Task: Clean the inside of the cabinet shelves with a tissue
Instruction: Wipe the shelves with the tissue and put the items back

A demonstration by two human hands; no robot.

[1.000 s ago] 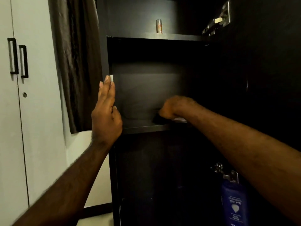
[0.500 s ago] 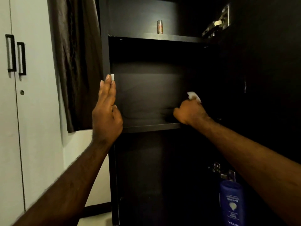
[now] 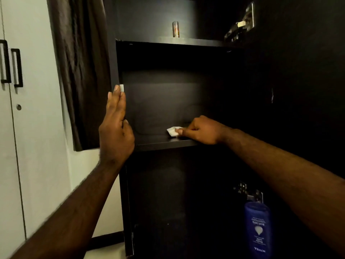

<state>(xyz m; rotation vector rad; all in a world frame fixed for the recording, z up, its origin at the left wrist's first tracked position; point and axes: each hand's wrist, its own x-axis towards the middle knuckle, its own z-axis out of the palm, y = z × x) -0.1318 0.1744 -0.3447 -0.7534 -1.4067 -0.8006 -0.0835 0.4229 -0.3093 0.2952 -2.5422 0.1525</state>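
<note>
Leftward went my right hand (image 3: 202, 130), pinching the tissue (image 3: 172, 132) on the middle shelf (image 3: 158, 143); my left hand (image 3: 115, 128) lies flat against the cabinet side (image 3: 113, 62). Darkness hides the shelf's right end.

Right hand (image 3: 203, 130) pinches the tissue (image 3: 172, 131) on the shelf (image 3: 158, 141), tissue at its nine o'clock; left hand (image 3: 115, 131) rests flat on the cabinet edge (image 3: 113, 53), fingers straight.

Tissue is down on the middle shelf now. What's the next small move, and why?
Probably slide the right hand leftward, dragging the tissue along the shelf toward the left hand. The fingers pinch the tissue near mid-shelf, and bare shelf lies between it and the left edge of the cabinet, where the left hand rests flat.
</note>
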